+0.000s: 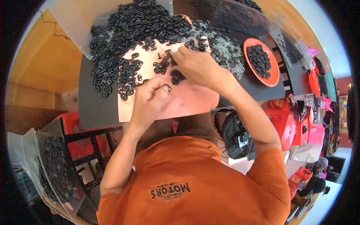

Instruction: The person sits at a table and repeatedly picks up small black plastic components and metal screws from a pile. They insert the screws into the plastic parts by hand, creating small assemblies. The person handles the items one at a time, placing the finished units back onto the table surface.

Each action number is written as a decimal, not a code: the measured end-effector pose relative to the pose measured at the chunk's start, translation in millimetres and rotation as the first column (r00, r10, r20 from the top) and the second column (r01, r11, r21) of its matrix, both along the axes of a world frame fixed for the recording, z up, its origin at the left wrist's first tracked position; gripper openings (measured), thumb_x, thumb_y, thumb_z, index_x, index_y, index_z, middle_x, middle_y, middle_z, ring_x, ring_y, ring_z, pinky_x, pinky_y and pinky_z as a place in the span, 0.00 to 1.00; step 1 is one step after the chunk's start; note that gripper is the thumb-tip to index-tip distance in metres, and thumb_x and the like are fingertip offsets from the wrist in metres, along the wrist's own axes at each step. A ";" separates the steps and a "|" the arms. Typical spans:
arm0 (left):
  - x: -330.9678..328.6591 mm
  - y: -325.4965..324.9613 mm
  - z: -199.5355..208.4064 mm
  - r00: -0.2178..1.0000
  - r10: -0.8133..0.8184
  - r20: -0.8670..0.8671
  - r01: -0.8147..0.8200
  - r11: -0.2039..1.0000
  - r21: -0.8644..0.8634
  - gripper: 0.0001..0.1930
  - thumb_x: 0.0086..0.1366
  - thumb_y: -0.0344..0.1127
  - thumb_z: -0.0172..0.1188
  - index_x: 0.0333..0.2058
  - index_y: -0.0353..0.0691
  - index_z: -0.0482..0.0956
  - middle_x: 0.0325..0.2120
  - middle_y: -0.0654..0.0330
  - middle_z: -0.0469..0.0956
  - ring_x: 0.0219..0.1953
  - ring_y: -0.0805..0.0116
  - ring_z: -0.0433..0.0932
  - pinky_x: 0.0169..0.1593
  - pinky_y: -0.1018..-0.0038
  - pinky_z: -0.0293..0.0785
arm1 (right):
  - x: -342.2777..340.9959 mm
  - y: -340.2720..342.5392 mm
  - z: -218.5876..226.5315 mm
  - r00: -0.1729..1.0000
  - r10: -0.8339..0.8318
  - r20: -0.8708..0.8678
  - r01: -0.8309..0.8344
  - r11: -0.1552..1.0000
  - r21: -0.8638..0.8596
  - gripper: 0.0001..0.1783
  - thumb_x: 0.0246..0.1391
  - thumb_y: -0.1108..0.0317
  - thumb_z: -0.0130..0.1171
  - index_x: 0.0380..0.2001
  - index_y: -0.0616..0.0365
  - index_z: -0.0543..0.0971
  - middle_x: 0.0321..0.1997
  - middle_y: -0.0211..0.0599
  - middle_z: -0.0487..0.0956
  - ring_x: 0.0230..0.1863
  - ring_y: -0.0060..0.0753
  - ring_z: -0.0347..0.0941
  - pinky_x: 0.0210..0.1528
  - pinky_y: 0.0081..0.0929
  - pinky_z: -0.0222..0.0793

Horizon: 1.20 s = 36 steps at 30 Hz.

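Black pieces (127,73) (2-holed) strew the pink sheet (187,98).

a head-worn view (fisheye) looks steeply down over the table (95,110).

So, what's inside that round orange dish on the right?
A heap of small black pieces lies in the orange dish, leaving its rim bare. What's beneath the top layer is covered.

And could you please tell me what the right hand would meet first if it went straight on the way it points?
The right hand would probably meet the loose black pieces just ahead, though its height above the pink sheet is unclear.
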<state>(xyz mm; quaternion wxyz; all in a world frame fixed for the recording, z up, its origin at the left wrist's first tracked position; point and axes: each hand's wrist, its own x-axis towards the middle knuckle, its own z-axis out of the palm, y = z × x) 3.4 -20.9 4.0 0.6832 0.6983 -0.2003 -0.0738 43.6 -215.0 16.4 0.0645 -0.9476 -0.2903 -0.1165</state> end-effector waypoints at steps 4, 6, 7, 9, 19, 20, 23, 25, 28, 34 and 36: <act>-1.0 8.8 -7.5 1.000 -0.012 0.015 0.011 0.998 0.061 0.04 0.56 0.26 0.50 0.23 0.32 0.70 0.15 0.67 0.64 0.18 0.83 0.60 0.21 0.80 0.57 | -20.9 11.8 20.1 0.979 0.074 -0.188 -0.059 0.995 0.082 0.12 0.46 0.70 0.53 0.36 0.61 0.69 0.34 0.47 0.71 0.31 0.50 0.75 0.27 0.40 0.72; -2.2 6.8 -4.9 0.998 -0.028 0.054 0.025 0.998 0.061 0.05 0.56 0.26 0.50 0.23 0.32 0.71 0.14 0.65 0.65 0.18 0.81 0.61 0.21 0.79 0.57 | -12.5 6.5 27.9 0.983 0.021 -0.181 -0.003 0.995 0.103 0.12 0.47 0.69 0.52 0.36 0.60 0.69 0.34 0.47 0.71 0.32 0.51 0.75 0.27 0.41 0.72; -1.0 6.8 -4.6 0.998 -0.039 0.056 0.035 0.997 0.071 0.04 0.55 0.26 0.50 0.23 0.32 0.71 0.14 0.64 0.65 0.18 0.80 0.61 0.21 0.78 0.57 | -5.9 3.2 28.9 0.984 -0.005 -0.178 0.025 0.993 0.114 0.12 0.48 0.69 0.52 0.36 0.60 0.69 0.34 0.47 0.71 0.32 0.51 0.74 0.28 0.42 0.71; 0.1 7.1 -4.1 0.996 -0.065 0.068 0.058 0.994 0.094 0.04 0.55 0.26 0.51 0.23 0.33 0.71 0.15 0.62 0.66 0.17 0.78 0.63 0.21 0.77 0.58 | 8.2 0.5 26.0 0.977 -0.013 -0.214 0.037 0.994 0.105 0.12 0.50 0.67 0.50 0.38 0.58 0.70 0.37 0.45 0.73 0.34 0.50 0.74 0.31 0.42 0.71; 1.2 9.9 1.3 0.981 -0.147 0.124 0.129 0.981 0.145 0.03 0.52 0.26 0.52 0.23 0.33 0.70 0.17 0.56 0.68 0.17 0.68 0.68 0.22 0.73 0.62 | 50.5 22.3 22.5 0.982 0.058 -0.178 -0.057 0.998 0.011 0.10 0.47 0.73 0.49 0.35 0.59 0.73 0.36 0.45 0.75 0.36 0.50 0.75 0.34 0.42 0.72; 1.1 9.7 1.7 0.981 -0.142 0.129 0.124 0.983 0.139 0.02 0.52 0.25 0.51 0.23 0.33 0.70 0.17 0.55 0.69 0.17 0.67 0.68 0.22 0.73 0.63 | 54.0 27.8 20.5 0.983 0.062 -0.173 -0.064 0.998 -0.009 0.10 0.47 0.73 0.49 0.35 0.60 0.72 0.36 0.46 0.75 0.36 0.50 0.75 0.34 0.42 0.72; -0.5 10.0 -0.2 0.981 -0.135 0.139 0.119 0.986 0.119 0.02 0.52 0.25 0.51 0.24 0.33 0.70 0.17 0.56 0.69 0.18 0.67 0.68 0.23 0.73 0.63 | 65.1 44.7 17.4 0.985 0.075 -0.155 -0.087 0.994 -0.069 0.12 0.45 0.75 0.52 0.36 0.64 0.72 0.36 0.48 0.75 0.36 0.50 0.75 0.33 0.41 0.73; -1.1 11.5 -4.4 0.980 -0.141 0.138 0.128 0.987 0.101 0.03 0.53 0.26 0.51 0.26 0.33 0.71 0.18 0.59 0.68 0.20 0.71 0.67 0.25 0.75 0.63 | 68.6 50.4 18.1 0.981 0.056 -0.184 -0.078 0.991 -0.112 0.13 0.44 0.75 0.53 0.36 0.66 0.72 0.37 0.50 0.75 0.35 0.50 0.76 0.32 0.39 0.74; -1.4 10.6 -4.7 0.979 -0.128 0.158 0.116 0.990 0.084 0.03 0.52 0.25 0.51 0.25 0.33 0.71 0.18 0.56 0.68 0.19 0.65 0.68 0.24 0.73 0.63 | 71.0 56.3 23.7 0.970 0.024 -0.241 -0.064 0.986 -0.157 0.12 0.45 0.75 0.51 0.36 0.66 0.72 0.37 0.50 0.75 0.34 0.50 0.76 0.33 0.39 0.74; 1.9 12.6 -2.1 0.975 -0.139 0.176 0.120 0.986 0.114 0.02 0.51 0.24 0.50 0.24 0.33 0.71 0.17 0.55 0.67 0.17 0.63 0.68 0.23 0.71 0.63 | 79.2 63.1 24.0 0.982 0.012 -0.189 -0.040 0.989 -0.146 0.07 0.44 0.74 0.52 0.29 0.64 0.69 0.32 0.49 0.74 0.30 0.53 0.74 0.30 0.42 0.71; -1.9 12.7 -2.7 0.976 -0.115 0.186 0.105 0.992 0.065 0.02 0.51 0.24 0.50 0.24 0.33 0.71 0.16 0.55 0.67 0.16 0.63 0.67 0.21 0.71 0.62 | 80.0 56.8 20.1 0.976 0.047 -0.211 -0.063 0.996 -0.068 0.07 0.45 0.72 0.51 0.29 0.64 0.70 0.33 0.49 0.74 0.33 0.53 0.73 0.33 0.42 0.70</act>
